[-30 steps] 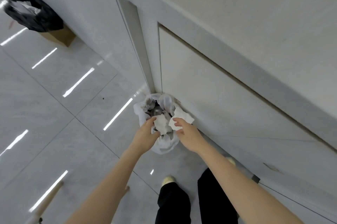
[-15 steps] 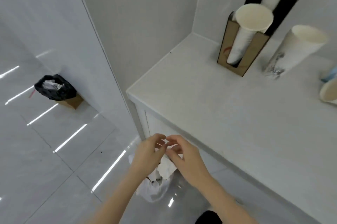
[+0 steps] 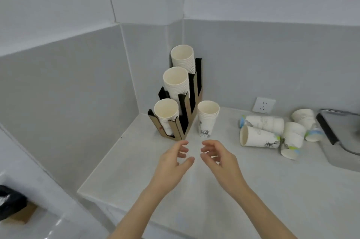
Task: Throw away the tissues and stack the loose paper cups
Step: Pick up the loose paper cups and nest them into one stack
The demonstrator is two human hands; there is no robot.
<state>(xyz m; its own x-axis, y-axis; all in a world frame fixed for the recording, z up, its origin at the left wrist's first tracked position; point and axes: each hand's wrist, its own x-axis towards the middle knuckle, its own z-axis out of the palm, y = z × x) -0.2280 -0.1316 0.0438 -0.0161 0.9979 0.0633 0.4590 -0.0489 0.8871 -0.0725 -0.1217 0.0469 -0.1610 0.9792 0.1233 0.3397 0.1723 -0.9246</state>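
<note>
My left hand [image 3: 173, 164] and my right hand [image 3: 218, 159] hover side by side over the white counter [image 3: 243, 190], both empty with fingers curled apart. Just beyond them stands an upright short stack of paper cups [image 3: 207, 118]. A cardboard cup holder [image 3: 181, 114] in the corner carries three tall stacks of white cups. To the right, several loose printed paper cups [image 3: 272, 133] lie on their sides in a heap. No tissue is in sight.
A wall socket [image 3: 264, 105] sits behind the loose cups. A dark-edged metal tray or sink [image 3: 339, 131] lies at the far right. A black-bagged bin [image 3: 11, 201] stands on the floor at the lower left.
The view has swung up from the floor bin to the counter. Both hands let go of the tissues over the bin and have risen empty above the counter.
</note>
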